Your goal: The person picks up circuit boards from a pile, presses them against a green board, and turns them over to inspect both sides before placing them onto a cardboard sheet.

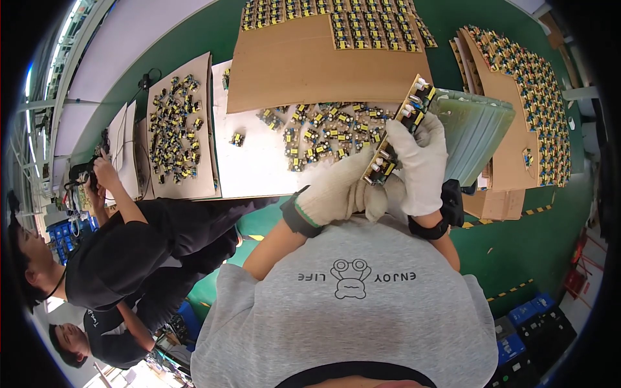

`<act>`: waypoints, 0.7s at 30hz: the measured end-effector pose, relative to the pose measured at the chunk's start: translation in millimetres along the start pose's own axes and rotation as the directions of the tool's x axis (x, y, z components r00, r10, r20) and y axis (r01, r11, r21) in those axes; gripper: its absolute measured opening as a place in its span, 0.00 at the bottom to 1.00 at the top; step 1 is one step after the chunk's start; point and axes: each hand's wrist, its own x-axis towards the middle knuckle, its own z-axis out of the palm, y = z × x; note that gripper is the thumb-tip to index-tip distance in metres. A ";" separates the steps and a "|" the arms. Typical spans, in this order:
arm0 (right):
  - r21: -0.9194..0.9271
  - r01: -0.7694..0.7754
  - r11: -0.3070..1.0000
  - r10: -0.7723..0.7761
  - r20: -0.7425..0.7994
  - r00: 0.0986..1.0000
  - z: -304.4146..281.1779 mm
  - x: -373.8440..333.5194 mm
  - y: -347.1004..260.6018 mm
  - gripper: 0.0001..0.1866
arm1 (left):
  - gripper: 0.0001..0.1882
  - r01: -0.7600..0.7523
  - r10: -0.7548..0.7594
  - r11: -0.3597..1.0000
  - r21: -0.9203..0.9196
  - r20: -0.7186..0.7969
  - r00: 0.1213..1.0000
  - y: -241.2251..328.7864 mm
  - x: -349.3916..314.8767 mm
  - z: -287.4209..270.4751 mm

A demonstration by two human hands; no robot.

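A long narrow circuit board strip (402, 123) with black, white and yellow parts stands at a slant in front of my chest. My right hand (424, 158), in a white glove, is closed around its middle, thumb across the board. Low on the strip, my left hand (336, 191), gloved in white with a green-edged cuff, is closed at the bottom end; its fingertips are partly hidden. Just beyond my hands, several small loose circuit boards (323, 132) lie piled on the white tabletop (249, 165).
A cardboard sheet (323, 64) carries rows of boards at the far side. Translucent greenish trays (475, 129) are stacked beside my right hand. More boards cover cardboard (511, 139) at right and a panel (204, 129) at left. Two people in black (123, 258) work at left.
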 end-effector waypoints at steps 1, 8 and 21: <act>-0.009 -0.009 1.000 0.009 -0.011 1.000 -0.2 0.3 -0.4 0.27 | 0.20 0.016 -0.035 0.993 0.119 0.159 0.987 2.3 -2.1 0.4; -0.261 0.062 0.963 -0.073 -0.033 0.997 -7.2 7.9 5.4 0.25 | 0.24 -0.613 0.329 0.239 0.753 0.531 0.781 -6.1 6.9 -19.3; -0.180 0.147 0.973 -0.150 -0.005 0.989 -5.2 14.5 3.0 0.27 | 0.23 -0.248 0.216 0.671 0.699 0.135 0.967 9.9 -21.0 22.9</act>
